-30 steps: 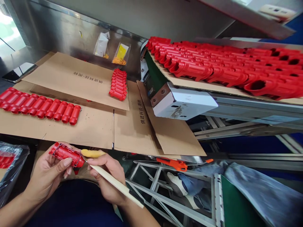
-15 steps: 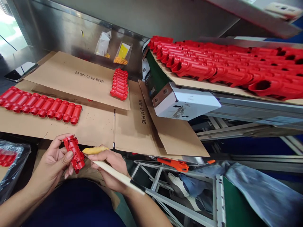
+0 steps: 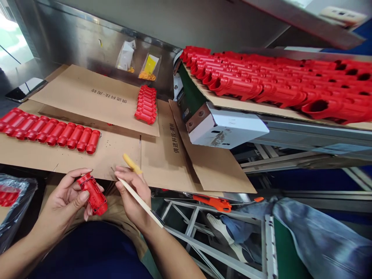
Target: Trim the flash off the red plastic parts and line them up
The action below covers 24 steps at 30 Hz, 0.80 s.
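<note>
My left hand (image 3: 65,199) grips a red plastic part (image 3: 94,194) between thumb and fingers, its hollow, ribbed side facing up. Just to the right, my right hand (image 3: 134,197) holds a pale, thin-handled tool (image 3: 141,200) with a dark band near its lower end. A yellow piece (image 3: 132,163) sticks up by the fingers of that hand; whether it is a finger cover or a separate object I cannot tell. The right hand and the red part are apart. Beyond the hands, a row of red cylindrical parts (image 3: 59,132) lies on the cardboard (image 3: 116,155).
Many red parts (image 3: 261,77) fill a raised conveyor at right. A small red stack (image 3: 146,104), two plastic bags (image 3: 149,66) and a phone (image 3: 26,89) lie further back. An orange tool (image 3: 213,202) rests by the table edge. A person's legs (image 3: 319,228) show at lower right.
The red part has been turned so its hollow side shows. My right hand has moved away from it, and the yellow piece and tool now point more upward.
</note>
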Available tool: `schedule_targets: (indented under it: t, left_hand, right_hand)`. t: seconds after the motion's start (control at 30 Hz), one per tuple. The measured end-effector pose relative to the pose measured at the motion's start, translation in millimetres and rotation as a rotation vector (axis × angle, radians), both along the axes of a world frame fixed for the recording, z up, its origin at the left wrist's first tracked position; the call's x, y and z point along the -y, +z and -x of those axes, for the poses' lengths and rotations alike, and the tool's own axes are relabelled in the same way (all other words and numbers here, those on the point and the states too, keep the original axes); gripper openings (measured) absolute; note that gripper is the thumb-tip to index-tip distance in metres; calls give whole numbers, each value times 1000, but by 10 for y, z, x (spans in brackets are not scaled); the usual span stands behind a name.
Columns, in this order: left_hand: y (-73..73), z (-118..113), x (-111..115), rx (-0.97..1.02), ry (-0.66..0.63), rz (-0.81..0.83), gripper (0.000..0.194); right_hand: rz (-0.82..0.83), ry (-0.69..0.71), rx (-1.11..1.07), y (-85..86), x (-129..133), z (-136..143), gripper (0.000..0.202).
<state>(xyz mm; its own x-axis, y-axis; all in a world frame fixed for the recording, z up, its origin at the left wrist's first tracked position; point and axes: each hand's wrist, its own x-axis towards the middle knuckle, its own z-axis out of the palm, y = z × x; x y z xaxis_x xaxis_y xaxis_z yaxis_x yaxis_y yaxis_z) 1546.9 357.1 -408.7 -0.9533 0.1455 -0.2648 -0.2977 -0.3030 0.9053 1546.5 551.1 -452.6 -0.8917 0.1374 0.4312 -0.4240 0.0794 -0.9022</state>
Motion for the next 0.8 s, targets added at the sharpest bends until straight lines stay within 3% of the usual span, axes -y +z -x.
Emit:
schedule_targets:
  t: [0.07,0.23,0.37,0.5,0.67,0.8]
  left_hand:
    - [-3,15,7,-22,28,9,58]
    - [-22,0,-10,-56,-4,78,49]
    - [11,-51,-65,-56,10,129,47]
    - [4,-60,-65,-61,52,143,45]
    - [-85,-52,-2,-79,-29,94,41]
    - [-62,-75,-17,-49,-36,75,42]
  right_hand:
    - [-149,-33,-95,55,-36,-72,13]
    - [-176,16,-227,157,35,-195,20]
    - [-248,-38,-217,184,112,-219,23]
    - [-225,-6,-259,216,113,-263,25]
    - [-212,-14,-248,197,125,-266,22]
    - [-186,-9,-257,165,146,-246,23]
